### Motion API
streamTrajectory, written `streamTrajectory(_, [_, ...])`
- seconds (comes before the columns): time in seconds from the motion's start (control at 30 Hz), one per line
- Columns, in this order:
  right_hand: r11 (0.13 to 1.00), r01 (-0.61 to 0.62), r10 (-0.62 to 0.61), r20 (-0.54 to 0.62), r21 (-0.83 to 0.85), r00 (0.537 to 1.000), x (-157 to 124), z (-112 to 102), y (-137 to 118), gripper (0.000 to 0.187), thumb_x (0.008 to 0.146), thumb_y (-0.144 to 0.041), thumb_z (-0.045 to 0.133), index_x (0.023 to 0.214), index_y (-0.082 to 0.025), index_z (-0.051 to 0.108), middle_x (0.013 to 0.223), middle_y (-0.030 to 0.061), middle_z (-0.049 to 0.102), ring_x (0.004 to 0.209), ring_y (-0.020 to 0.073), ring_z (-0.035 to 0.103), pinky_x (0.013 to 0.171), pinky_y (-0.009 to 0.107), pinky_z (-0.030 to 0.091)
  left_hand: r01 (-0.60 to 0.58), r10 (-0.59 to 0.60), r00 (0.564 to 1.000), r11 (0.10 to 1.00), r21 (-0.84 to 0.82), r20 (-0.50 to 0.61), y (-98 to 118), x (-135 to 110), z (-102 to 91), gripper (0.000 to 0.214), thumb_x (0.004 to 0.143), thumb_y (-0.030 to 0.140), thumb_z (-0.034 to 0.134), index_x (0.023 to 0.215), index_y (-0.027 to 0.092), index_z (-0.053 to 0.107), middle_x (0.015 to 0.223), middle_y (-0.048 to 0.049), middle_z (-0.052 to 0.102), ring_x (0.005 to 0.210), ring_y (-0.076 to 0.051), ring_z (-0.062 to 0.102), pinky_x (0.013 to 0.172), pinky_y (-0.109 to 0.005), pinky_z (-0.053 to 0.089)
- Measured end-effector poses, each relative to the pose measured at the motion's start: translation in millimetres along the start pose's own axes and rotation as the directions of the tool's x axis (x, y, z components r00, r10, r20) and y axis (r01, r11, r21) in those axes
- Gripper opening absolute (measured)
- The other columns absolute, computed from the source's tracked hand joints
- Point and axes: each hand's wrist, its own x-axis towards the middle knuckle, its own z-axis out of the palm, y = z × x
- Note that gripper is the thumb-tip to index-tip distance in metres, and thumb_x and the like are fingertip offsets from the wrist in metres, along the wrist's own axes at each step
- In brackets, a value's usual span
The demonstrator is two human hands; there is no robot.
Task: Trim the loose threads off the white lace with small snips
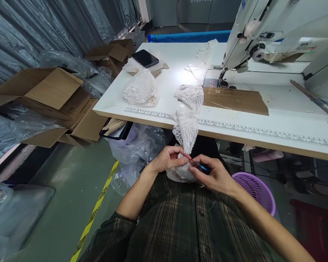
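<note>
A strip of white lace (pixel 187 129) hangs over the table's front edge and reaches down to my lap. Close to my body, my left hand (pixel 171 158) pinches the lace between thumb and fingers. My right hand (pixel 211 173) is closed beside it, its fingertips at the lace edge. Inside that hand lies a small black and blue tool (pixel 203 168), mostly hidden by the fingers; its kind is unclear. More of the lace (pixel 180 174) is bunched below my left hand. Farther up, the strip runs in folds across the table toward the sewing machine's needle area.
A sewing machine (pixel 251 47) stands at the right of the white table (pixel 112 94). A pile of white lace (pixel 142 89), a phone (pixel 145 58) and a brown cardboard piece (pixel 235 100) lie on top. Cardboard boxes (pixel 54 89) stand left; a purple basket (pixel 255 189) is below right.
</note>
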Motion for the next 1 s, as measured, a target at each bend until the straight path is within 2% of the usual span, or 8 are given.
streamTrajectory(0.1, [0.997, -0.082, 0.082, 0.0, 0.0, 0.997, 3, -7, 6, 0.037, 0.098, -0.047, 0.042, 0.09, -0.018, 0.063, 0.073, 0.0014, 0.061, 0.06, 0.0133, 0.051, 0.056, 0.025, 0.04, 0.065, -0.056, 0.994, 0.993, 0.1, -0.089, -1, -4, -2.8, 0.029, 0.069, 0.037, 0.081, 0.083, 0.012, 0.074, 0.064, -0.0012, 0.064, 0.054, -0.007, 0.049, 0.051, -0.019, 0.035])
streamTrajectory(0.2, [0.994, -0.097, 0.098, 0.019, -0.048, 0.995, 7, -7, 11, 0.046, 0.101, -0.049, 0.031, 0.087, -0.018, 0.061, 0.067, -0.0004, 0.055, 0.059, 0.0133, 0.048, 0.056, 0.026, 0.036, 0.069, -0.055, 0.993, 0.988, 0.136, -0.108, 0, -8, -4.2, 0.03, 0.07, 0.039, 0.079, 0.083, 0.012, 0.075, 0.064, -0.0016, 0.065, 0.05, -0.005, 0.043, 0.047, -0.019, 0.03])
streamTrajectory(0.37, [0.992, -0.036, 0.044, 0.064, -0.124, 0.997, 19, -1, 12, 0.048, 0.099, -0.052, 0.034, 0.067, -0.019, 0.047, 0.059, -0.0031, 0.043, 0.055, 0.0118, 0.037, 0.053, 0.026, 0.03, 0.069, -0.055, 0.993, 0.988, 0.14, -0.102, 2, -10, -3.3, 0.034, 0.071, 0.042, 0.077, 0.085, 0.011, 0.077, 0.075, -0.0057, 0.071, 0.056, -0.009, 0.052, 0.051, -0.021, 0.036])
streamTrajectory(0.5, [0.989, -0.007, 0.013, 0.04, -0.147, 0.999, 26, 2, 14, 0.045, 0.099, -0.05, 0.034, 0.07, -0.019, 0.049, 0.059, -0.0033, 0.043, 0.055, 0.0115, 0.036, 0.053, 0.027, 0.029, 0.05, -0.034, 0.992, 0.99, 0.132, -0.12, 3, -10, -2.3, 0.03, 0.072, 0.041, 0.077, 0.082, 0.013, 0.076, 0.074, -0.0058, 0.071, 0.064, -0.013, 0.059, 0.057, -0.022, 0.042])
streamTrajectory(0.63, [0.987, -0.046, 0.048, 0.009, -0.155, 0.999, 25, 3, 17, 0.047, 0.099, -0.053, 0.033, 0.068, -0.02, 0.047, 0.057, -0.0034, 0.041, 0.054, 0.0116, 0.034, 0.052, 0.026, 0.028, 0.038, -0.029, 0.992, 0.996, 0.075, -0.123, 4, -10, -2.5, 0.026, 0.074, 0.039, 0.075, 0.08, 0.013, 0.075, 0.079, -0.0071, 0.073, 0.072, -0.016, 0.064, 0.064, -0.024, 0.046])
streamTrajectory(0.8, [0.995, -0.029, 0.035, 0.052, -0.099, 0.998, 22, 5, 14, 0.046, 0.1, -0.051, 0.032, 0.071, -0.02, 0.049, 0.062, -0.0013, 0.049, 0.057, 0.0124, 0.04, 0.054, 0.027, 0.033, 0.059, -0.052, 0.991, 0.997, 0.053, -0.125, 3, -9, -3.6, 0.028, 0.072, 0.04, 0.076, 0.077, 0.012, 0.074, 0.077, -0.0062, 0.072, 0.07, -0.015, 0.063, 0.064, -0.023, 0.046])
streamTrajectory(1.0, [0.993, -0.019, 0.023, 0.036, -0.114, 0.999, 27, 10, 14, 0.044, 0.099, -0.052, 0.035, 0.068, -0.021, 0.046, 0.06, -0.0026, 0.045, 0.055, 0.0124, 0.039, 0.053, 0.027, 0.03, 0.062, -0.055, 0.99, 0.997, 0.049, -0.127, 3, -9, -3.3, 0.029, 0.07, 0.04, 0.077, 0.071, 0.012, 0.071, 0.067, -0.0023, 0.066, 0.06, -0.01, 0.055, 0.055, -0.02, 0.04])
